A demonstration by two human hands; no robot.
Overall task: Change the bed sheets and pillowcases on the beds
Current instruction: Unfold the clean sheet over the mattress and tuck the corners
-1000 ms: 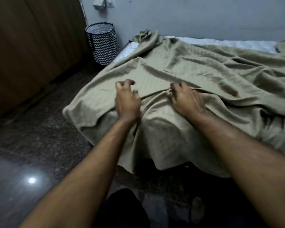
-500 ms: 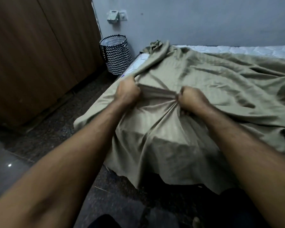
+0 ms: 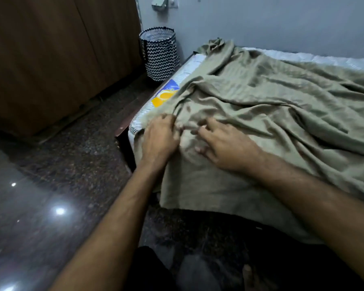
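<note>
Olive sheet (image 3: 271, 106) lies rumpled across the mattress (image 3: 189, 66), its near edge hanging over the mattress corner, likely for spreading; beyond the mattress's far corner stands a zigzag basket (image 3: 159, 53); at the near corner your left hand (image 3: 159, 139) bunches the cloth in curled fingers; your right hand (image 3: 225, 143) rests beside it, fingers spread, pressing folds flat.

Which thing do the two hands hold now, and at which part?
The left hand grips the olive sheet at the mattress corner; the right hand rests open on it.
</note>
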